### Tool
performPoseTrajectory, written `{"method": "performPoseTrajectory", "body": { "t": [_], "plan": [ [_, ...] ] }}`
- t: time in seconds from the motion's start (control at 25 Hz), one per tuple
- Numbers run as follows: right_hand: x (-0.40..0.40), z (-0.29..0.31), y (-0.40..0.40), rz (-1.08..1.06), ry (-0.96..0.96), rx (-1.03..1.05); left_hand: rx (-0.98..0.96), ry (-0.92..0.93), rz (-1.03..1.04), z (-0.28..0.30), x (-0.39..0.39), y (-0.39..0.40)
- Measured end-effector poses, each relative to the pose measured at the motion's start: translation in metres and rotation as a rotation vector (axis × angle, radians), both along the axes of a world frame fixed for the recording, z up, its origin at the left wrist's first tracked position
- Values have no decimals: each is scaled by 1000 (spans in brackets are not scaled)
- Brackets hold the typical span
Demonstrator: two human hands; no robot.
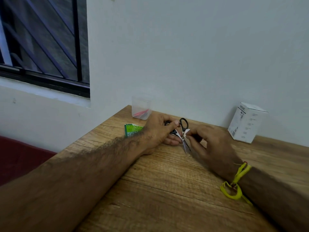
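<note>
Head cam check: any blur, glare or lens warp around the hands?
Head view: the right hand, pinching a white scrap, is motion-smeared; the left hand and scissors are sharper; light is dim and flat, without hard shadows; the wide angle slants the window frame; print on the white box is unreadable.

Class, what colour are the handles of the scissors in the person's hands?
Black. The scissors show best in the head view.

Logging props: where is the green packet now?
Head view, left of centre: the green packet lies on the table, partly behind the left hand, near the clear container.
</note>
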State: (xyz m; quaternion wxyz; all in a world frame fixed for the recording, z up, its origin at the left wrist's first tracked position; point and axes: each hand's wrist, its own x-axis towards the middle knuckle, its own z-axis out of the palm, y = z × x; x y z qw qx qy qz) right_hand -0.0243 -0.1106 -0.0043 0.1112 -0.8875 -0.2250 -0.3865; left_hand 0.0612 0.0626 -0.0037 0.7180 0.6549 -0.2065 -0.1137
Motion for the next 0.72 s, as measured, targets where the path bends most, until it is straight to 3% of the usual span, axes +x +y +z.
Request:
{"method": "performPoseTrajectory", "body": {
  "t": [0.72],
  "plan": [
    [0, -2, -8, 67, 182, -75, -24, -75, 32, -1, -3, 6]
  ]
}}
